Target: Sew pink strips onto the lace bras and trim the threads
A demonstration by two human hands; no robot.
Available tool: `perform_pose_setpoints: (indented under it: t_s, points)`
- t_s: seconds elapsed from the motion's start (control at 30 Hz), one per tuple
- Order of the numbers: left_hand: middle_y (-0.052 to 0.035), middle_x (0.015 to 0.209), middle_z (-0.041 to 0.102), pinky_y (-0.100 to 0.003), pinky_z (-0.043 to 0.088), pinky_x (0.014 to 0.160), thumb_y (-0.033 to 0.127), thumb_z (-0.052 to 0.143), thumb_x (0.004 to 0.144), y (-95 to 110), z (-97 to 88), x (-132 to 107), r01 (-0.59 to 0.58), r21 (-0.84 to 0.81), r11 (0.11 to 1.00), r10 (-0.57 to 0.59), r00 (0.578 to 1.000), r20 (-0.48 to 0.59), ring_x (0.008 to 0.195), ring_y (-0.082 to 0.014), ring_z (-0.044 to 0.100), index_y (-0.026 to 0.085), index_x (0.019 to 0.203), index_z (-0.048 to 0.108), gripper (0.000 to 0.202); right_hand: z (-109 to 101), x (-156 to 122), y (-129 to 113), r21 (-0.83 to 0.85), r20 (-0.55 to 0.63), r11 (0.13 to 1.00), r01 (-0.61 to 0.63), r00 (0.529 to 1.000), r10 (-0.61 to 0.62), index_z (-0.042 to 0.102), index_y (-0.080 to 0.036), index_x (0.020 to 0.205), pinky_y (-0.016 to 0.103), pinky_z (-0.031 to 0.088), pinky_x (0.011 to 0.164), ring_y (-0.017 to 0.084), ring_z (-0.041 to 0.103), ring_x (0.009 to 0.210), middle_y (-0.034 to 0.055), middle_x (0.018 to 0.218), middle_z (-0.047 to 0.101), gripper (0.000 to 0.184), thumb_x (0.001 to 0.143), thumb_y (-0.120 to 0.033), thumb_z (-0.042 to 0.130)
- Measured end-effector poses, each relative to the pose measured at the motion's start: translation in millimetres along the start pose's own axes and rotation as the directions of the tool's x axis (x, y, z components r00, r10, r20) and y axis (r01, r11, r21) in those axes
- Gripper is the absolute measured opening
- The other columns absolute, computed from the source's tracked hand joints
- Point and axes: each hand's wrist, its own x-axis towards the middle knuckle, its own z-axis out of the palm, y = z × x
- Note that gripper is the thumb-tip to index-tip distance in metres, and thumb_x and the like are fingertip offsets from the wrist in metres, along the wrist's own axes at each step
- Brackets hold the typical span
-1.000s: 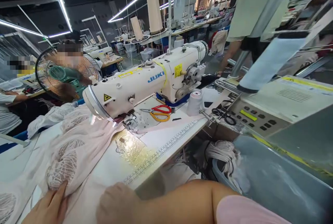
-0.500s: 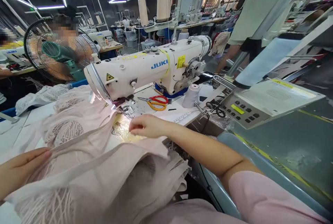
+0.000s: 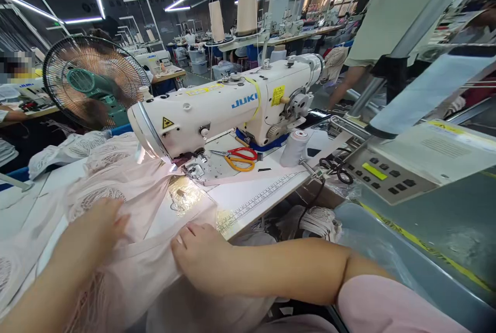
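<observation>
Pale pink fabric with lace patches (image 3: 155, 266) spreads over the left of the table and hangs off its front edge. My right hand (image 3: 203, 258) is closed on the fabric near that edge, its fingers curled and pressed together. Over a lace patch at the left, my left hand (image 3: 95, 227) is smeared by motion; whether it grips the cloth does not show. A white JUKI sewing machine (image 3: 209, 111) stands behind, its lit needle area (image 3: 176, 165) above the far part of the fabric. Shiny clear tape (image 3: 186, 196) covers the tabletop in front of the needle.
Red-and-orange-handled scissors (image 3: 240, 160) lie beside the machine bed. A thread cone (image 3: 294, 149) stands to the right, near a control box (image 3: 395, 168). A printed ruler (image 3: 256, 199) runs along the table edge. Behind are a fan (image 3: 96, 82) and a standing person (image 3: 399, 23).
My right hand has moved from beside the needle toward the table's front edge. My left hand has moved right and forward over the fabric. More of the ruler shows.
</observation>
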Motion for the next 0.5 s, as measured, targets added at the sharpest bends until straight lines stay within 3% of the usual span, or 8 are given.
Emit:
perform_pose_setpoints:
  t_s: [0.07,0.17,0.3,0.37,0.5]
  points:
    - [-0.0102,0.120,0.062,-0.038,0.048,0.090,0.030,0.035,0.088,42.0,-0.5,18.3,-0.074,-0.043,0.996,0.075,0.997,0.024,0.110,-0.0257,0.059,0.021,0.116,0.055,0.036,5.5,6.2,0.1,-0.007,-0.040,1.000,-0.024,0.999,0.024,0.053,-0.003,0.125,0.059,0.048,0.087,0.037,0.055,0.114,0.0246,0.121,0.059,0.042,0.089,-0.024,0.051]
    - [-0.0130,0.128,0.058,-0.038,0.050,0.080,0.024,0.032,0.089,79.5,8.9,53.5,-0.032,-0.066,0.997,0.035,0.998,0.043,0.106,-0.0278,0.061,0.019,0.122,0.052,0.039,10.2,16.0,4.9,-0.033,-0.067,0.999,-0.007,0.998,0.005,0.052,-0.005,0.126,0.064,0.043,0.091,0.038,0.051,0.119,0.0247,0.123,0.057,0.044,0.095,-0.035,0.047]
    - [-0.0173,0.098,0.070,-0.040,0.049,0.068,0.037,0.028,0.092,83.5,29.9,97.7,0.116,-0.083,0.990,-0.108,0.989,0.102,0.090,-0.0335,0.067,0.015,0.101,0.062,0.042,7.2,32.0,23.3,-0.054,0.008,0.994,0.100,0.995,-0.099,0.058,-0.013,0.118,0.064,0.040,0.095,0.036,0.047,0.123,0.0173,0.124,0.057,0.042,0.093,-0.046,0.050]
    - [-0.0184,0.093,0.070,-0.040,0.048,0.064,0.039,0.025,0.092,78.2,35.3,112.8,0.183,-0.098,0.978,-0.170,0.977,0.129,0.087,-0.0352,0.067,0.015,0.095,0.064,0.046,1.1,40.2,37.5,-0.041,0.072,0.984,0.172,0.983,-0.169,0.061,-0.017,0.113,0.061,0.039,0.098,0.033,0.047,0.124,0.0122,0.125,0.057,0.037,0.093,-0.046,0.051]
    - [-0.0201,0.097,0.069,-0.039,0.049,0.065,0.039,0.034,0.089,72.6,24.2,117.5,0.217,-0.135,0.967,-0.197,0.969,0.149,0.087,-0.0342,0.067,0.012,0.099,0.061,0.040,-7.9,50.1,68.2,-0.027,0.116,0.949,0.314,0.944,-0.309,0.061,-0.017,0.111,0.048,0.041,0.097,0.025,0.048,0.122,0.0093,0.127,0.058,0.034,0.093,-0.045,0.053]
